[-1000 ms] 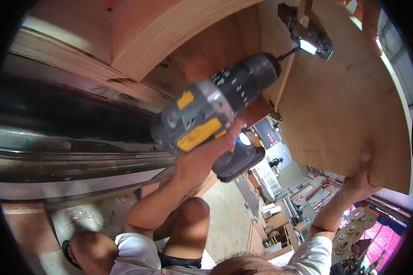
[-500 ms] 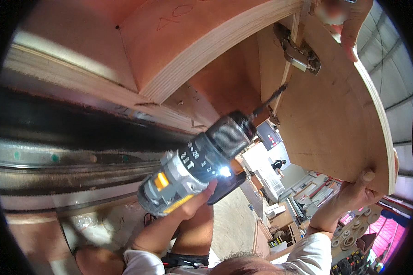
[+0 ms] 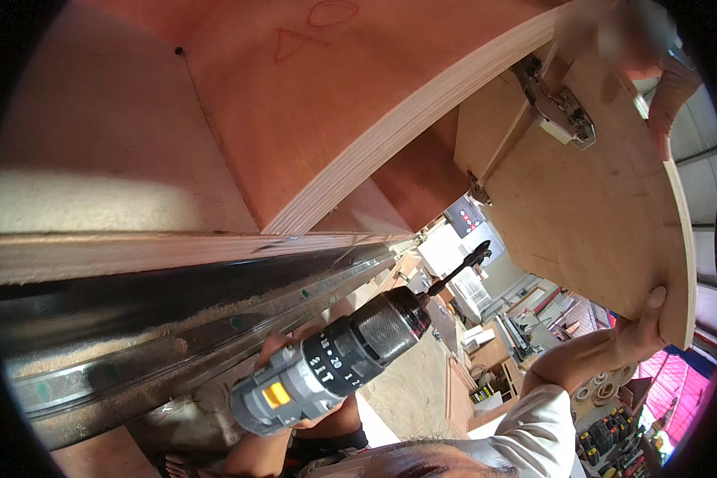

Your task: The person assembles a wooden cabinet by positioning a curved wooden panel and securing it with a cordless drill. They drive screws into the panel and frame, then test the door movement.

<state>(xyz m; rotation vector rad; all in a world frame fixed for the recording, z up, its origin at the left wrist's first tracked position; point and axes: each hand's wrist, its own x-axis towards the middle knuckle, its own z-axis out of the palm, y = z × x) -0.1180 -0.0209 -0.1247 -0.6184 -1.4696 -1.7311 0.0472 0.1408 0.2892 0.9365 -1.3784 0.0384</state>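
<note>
My left hand point(image 3: 320, 416) grips a grey and black cordless drill point(image 3: 331, 366), largely hidden behind its body. A dark bit point(image 3: 462, 267) points up and right from the chuck, apart from the wood. With the thumb on its inner face, my right hand point(image 3: 644, 331) holds the lower corner of a curved-edged plywood door point(image 3: 589, 215). A metal cup hinge point(image 3: 570, 119) sits on the door's upper part, and a second hinge point(image 3: 478, 189) is lower on the joint with the cabinet point(image 3: 390, 127). Another person's hand point(image 3: 673, 103) is by the door's upper edge.
A long metal rail point(image 3: 175, 346) with sawdust on it runs below the cabinet at left. Shelves and tools point(image 3: 613, 438) stand at lower right. Boards and boxes point(image 3: 486, 358) lie farther off over the workshop floor point(image 3: 406, 390).
The drill has moved down, and its bit has drawn away from the door's hinge side. In the picture, the cabinet and door have shifted. My right hand keeps hold of the door.
</note>
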